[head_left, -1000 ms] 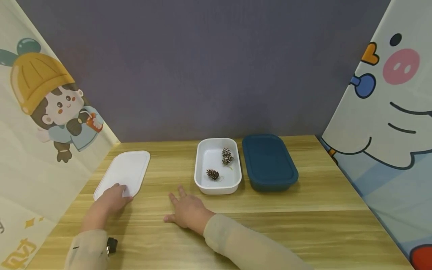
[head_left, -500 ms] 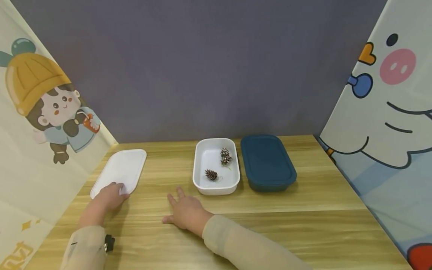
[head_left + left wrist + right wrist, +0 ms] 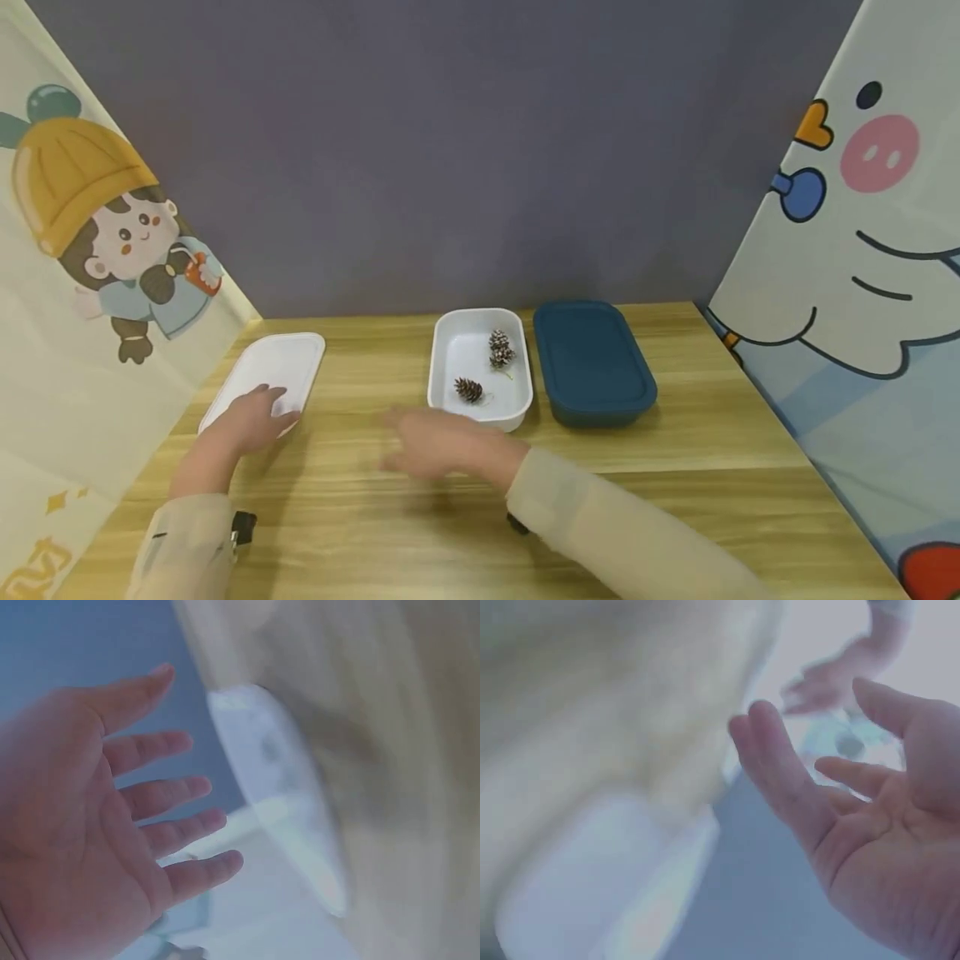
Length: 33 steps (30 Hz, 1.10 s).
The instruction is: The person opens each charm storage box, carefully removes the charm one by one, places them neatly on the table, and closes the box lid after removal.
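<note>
A flat white lid (image 3: 281, 364) lies at the left of the table, and my left hand (image 3: 251, 421) is over its near part. In the left wrist view that left hand (image 3: 105, 802) has its fingers spread and holds nothing, apart from the lid (image 3: 277, 780). My right hand (image 3: 442, 443), blurred, hovers in front of the white box (image 3: 442, 354) and covers part of its near rim. Relaxed, parted fingers of the right hand (image 3: 885, 817) show in the right wrist view, with nothing in them. Several small pine cones lie inside the box, including a brown one (image 3: 468, 390).
Just right of the white box stands a dark blue box (image 3: 596, 358) with its lid on. A grey wall (image 3: 480, 150) rises behind the wooden table (image 3: 360, 533). Printed cartoon panels flank the left and right sides.
My right hand has moved slightly right, towards the white box, and its forearm has swung right. The left hand has shifted up and right over the lid. Lid and boxes stay put.
</note>
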Motion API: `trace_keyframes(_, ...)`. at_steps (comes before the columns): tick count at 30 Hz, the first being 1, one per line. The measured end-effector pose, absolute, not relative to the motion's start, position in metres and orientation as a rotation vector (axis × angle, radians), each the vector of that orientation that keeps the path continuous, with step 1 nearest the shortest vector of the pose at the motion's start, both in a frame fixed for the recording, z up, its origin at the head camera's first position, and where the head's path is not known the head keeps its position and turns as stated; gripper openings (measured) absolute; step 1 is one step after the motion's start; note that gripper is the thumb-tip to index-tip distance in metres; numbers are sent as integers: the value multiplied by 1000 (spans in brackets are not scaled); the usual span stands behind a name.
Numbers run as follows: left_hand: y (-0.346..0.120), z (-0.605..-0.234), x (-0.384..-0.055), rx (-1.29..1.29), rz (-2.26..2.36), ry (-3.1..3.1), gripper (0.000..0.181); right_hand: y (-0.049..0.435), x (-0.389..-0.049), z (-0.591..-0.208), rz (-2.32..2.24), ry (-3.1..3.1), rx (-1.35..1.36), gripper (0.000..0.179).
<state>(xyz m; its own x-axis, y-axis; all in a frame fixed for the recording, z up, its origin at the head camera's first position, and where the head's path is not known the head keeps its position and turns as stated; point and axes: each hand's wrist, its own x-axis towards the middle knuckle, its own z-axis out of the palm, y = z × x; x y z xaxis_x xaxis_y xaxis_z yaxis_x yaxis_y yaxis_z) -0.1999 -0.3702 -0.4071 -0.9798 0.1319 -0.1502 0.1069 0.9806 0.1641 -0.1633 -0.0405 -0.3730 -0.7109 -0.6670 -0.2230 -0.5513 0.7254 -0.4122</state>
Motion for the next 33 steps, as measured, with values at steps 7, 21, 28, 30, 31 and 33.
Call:
trace_keyframes(7, -310, -369, -209, 290, 332, 2989, 65, 33, -205, -315, -628, 2706, -852, 68)
trace_keyframes(21, -145, -339, -247, 591, 823, 2937, 55, 190, -253, -311, -692, 2864, -443, 68)
trace_keyframes(28, -81, -358, -260, 577, 1066, 2824, 51, 240, -258, -336, -720, 2886, -358, 71)
trace_keyframes(30, -66, -366, -262, 575, 1067, 2812, 51, 248, -259, -344, -720, 2891, -335, 71)
trace_keyframes(31, -58, -370, -263, 576, 1066, 2802, 52, 252, -259, -348, -713, 2895, -324, 70)
trace_keyframes(33, -43, -376, -265, 571, 1049, 2793, 52, 258, -260, -356, -693, 2906, -308, 68)
